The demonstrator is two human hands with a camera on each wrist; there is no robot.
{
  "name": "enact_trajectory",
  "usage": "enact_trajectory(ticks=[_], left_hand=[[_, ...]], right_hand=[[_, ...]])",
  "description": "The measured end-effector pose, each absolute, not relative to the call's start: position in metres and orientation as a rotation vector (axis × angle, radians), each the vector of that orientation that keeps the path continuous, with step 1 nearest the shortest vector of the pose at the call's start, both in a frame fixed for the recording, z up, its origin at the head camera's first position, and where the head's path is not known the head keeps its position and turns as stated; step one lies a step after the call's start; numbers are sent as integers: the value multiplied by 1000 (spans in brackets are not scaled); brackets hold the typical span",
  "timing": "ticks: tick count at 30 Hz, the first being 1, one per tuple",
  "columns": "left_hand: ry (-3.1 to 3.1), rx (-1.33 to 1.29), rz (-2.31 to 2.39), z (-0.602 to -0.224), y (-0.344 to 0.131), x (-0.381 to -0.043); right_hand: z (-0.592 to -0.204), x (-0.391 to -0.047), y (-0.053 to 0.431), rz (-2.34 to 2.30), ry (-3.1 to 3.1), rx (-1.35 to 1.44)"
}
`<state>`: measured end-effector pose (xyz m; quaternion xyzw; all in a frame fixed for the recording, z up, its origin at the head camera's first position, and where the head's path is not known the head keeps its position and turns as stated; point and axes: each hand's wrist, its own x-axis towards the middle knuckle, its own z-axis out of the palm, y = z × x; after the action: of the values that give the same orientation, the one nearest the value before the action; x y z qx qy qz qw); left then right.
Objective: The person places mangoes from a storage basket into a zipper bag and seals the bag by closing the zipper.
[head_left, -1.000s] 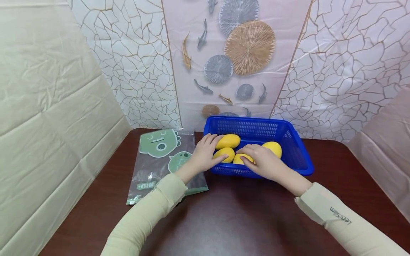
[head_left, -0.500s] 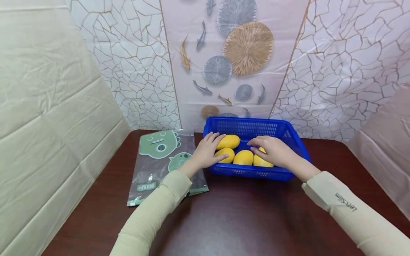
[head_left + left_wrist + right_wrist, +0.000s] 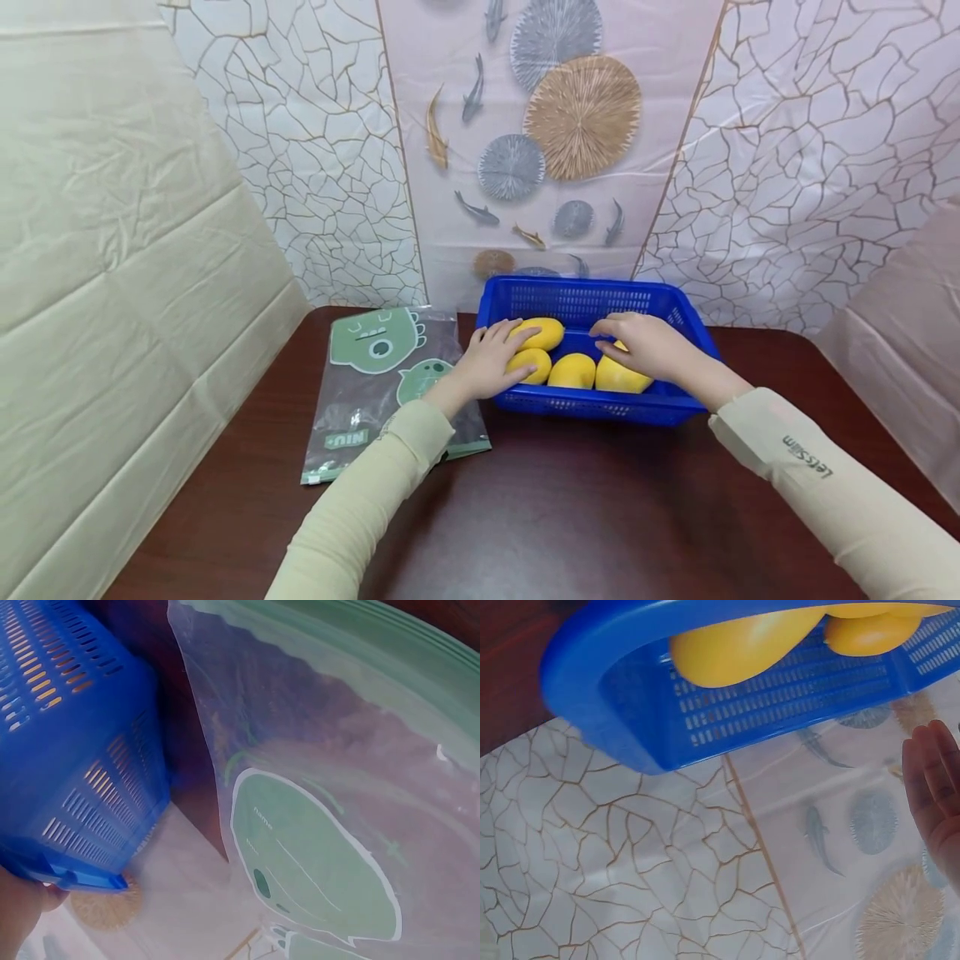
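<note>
Several yellow mangoes sit in a blue plastic basket [image 3: 675,408] in the head view. My left hand [image 3: 486,365] lies over the basket's left rim, fingers spread over the back left mango [image 3: 543,333] and the thumb at the front left mango [image 3: 534,365]. Beside these, along the front wall, are a middle mango [image 3: 572,372] and a right mango [image 3: 622,378]. Just above the right mango is my right hand [image 3: 651,343], fingers loosely bent with nothing between them. In the right wrist view, that hand's fingers [image 3: 931,772] are extended, apart from the fruit.
A clear zip bag [image 3: 375,400] with green cartoon prints lies flat on the dark table [image 3: 570,508], left of the basket. Patterned cloth [image 3: 510,242] hangs directly behind the basket. Pale cloth walls [image 3: 135,275] stand at both sides.
My right hand has moved right, from the middle mango to above the right one. The right mango now sits nearer the front wall, beside the middle one. My left hand stays nearly still.
</note>
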<state>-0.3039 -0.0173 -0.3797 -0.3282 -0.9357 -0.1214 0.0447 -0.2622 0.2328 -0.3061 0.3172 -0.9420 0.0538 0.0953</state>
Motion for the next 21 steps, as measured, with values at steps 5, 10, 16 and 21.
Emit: enact_trajectory(ticks=[5,10,16,21], left_hand=[[-2862,-1009,-348,-381,-17,-305],[-2871,-1023,-330,-382,-17,-306],[-2882,-1026,-268,-381,-19,-303],[-2867,-1058,-260,-381,-18,-303]], right_hand=[[-305,-267,241,129,-2846,949],[-302,-273,252,75,-2893,1017],[-299,-275,257,22,-2921,1054],[-298,-280,260,-17,-2972,1064]])
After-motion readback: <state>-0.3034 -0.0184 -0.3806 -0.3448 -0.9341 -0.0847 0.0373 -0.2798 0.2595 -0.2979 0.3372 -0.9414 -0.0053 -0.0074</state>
